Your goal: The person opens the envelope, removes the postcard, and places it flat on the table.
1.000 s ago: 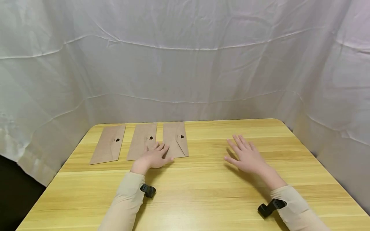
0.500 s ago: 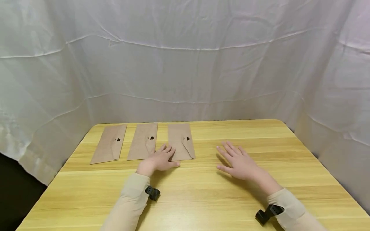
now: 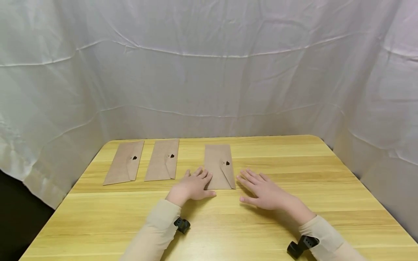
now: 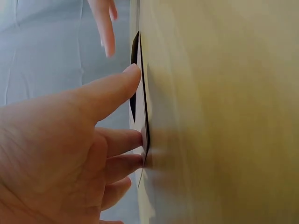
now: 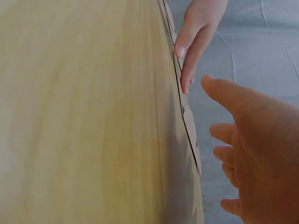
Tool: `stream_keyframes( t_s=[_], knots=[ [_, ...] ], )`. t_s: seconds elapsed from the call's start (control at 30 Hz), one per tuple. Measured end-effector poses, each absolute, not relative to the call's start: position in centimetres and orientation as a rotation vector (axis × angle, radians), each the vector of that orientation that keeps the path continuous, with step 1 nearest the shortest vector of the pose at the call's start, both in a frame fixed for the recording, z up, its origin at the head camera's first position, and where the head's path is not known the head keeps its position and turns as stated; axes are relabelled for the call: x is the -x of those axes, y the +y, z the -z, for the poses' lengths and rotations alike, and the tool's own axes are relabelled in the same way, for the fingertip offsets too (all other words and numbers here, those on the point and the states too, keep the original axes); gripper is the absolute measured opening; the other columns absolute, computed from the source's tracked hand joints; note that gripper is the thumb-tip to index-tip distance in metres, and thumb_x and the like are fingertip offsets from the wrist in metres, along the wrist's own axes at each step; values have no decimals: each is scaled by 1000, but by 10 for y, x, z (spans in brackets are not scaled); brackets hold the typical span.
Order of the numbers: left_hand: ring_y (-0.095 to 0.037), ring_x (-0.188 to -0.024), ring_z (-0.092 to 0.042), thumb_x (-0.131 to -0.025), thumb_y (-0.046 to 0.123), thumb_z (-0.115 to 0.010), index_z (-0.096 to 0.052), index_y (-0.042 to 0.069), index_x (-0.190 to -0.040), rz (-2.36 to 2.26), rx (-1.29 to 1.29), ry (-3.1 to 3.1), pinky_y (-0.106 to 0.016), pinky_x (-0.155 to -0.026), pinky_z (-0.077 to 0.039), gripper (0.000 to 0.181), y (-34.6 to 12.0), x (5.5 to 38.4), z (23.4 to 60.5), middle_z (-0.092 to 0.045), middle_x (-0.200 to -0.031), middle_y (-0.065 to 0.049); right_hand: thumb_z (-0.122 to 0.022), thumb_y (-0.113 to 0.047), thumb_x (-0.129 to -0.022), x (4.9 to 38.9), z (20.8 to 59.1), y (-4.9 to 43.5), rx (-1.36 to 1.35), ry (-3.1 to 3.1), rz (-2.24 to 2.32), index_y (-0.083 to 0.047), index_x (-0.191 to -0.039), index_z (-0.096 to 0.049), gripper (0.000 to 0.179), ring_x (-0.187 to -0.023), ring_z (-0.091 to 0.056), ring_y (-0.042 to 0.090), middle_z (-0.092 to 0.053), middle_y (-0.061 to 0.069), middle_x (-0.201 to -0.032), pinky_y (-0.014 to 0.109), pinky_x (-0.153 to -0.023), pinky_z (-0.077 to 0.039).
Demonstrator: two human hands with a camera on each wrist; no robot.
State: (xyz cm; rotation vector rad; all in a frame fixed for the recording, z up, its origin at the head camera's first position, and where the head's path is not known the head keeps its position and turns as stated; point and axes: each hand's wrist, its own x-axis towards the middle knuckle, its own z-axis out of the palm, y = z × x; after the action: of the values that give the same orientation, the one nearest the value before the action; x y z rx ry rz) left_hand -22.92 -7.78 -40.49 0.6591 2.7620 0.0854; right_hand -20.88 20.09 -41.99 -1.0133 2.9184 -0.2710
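A brown paper envelope (image 3: 216,158) with a dark mark by its pointed flap lies between the hands in the head view. My left hand (image 3: 190,187) rests its fingertips on the envelope's near left part, thumb stretched past the near edge. In the left wrist view, the fingers (image 4: 122,141) touch the envelope's face; its edge stands slightly off the wood. My right hand (image 3: 265,193) is just right of the envelope, fingers spread and relaxed. From the right wrist, this hand (image 5: 261,154) hovers above the surface and holds nothing.
Two similar envelopes lie farther left, one at the far left (image 3: 122,165) and one beside it (image 3: 160,161). They rest on a wood-grain table (image 3: 228,232). A pale curtain (image 3: 209,83) hangs behind and at both sides. Each wrist wears a small black camera.
My left hand has slid the third envelope rightward and nearer to me, away from the other two. My right hand has moved left and nearer, toward that envelope.
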Motion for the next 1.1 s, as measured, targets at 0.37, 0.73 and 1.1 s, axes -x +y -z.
stream_keyframes(
  t_s=[0.37, 0.73, 1.1],
  knots=[
    [-23, -152, -19, -92, 65, -47, -31, 18, -154, -7, -736, 2766, -55, -122, -13, 79, -46, 211, 399, -27, -161, -3, -46, -61, -94, 204, 420, 199, 962, 2831, 300, -17, -153, -32, 75, -151, -16, 33, -22, 8, -162, 64, -117, -15],
    [-19, -150, -24, -91, 67, -47, -31, 19, -153, 90, -790, 2768, -52, -121, -19, 80, -28, 200, 398, -29, -160, -1, -51, -59, -93, 206, 415, 206, 908, 2781, 333, -12, -148, -41, 73, -148, -26, 36, -30, 13, -159, 63, -116, -20],
    [-16, -150, -23, -94, 62, -46, -32, 25, -153, 127, -867, 2756, -49, -122, -20, 71, -10, 197, 398, -28, -160, 3, -54, -57, -93, 198, 406, 227, 896, 2770, 350, -8, -144, -47, 71, -143, -33, 41, -37, 17, -155, 66, -112, -25]
  ],
)
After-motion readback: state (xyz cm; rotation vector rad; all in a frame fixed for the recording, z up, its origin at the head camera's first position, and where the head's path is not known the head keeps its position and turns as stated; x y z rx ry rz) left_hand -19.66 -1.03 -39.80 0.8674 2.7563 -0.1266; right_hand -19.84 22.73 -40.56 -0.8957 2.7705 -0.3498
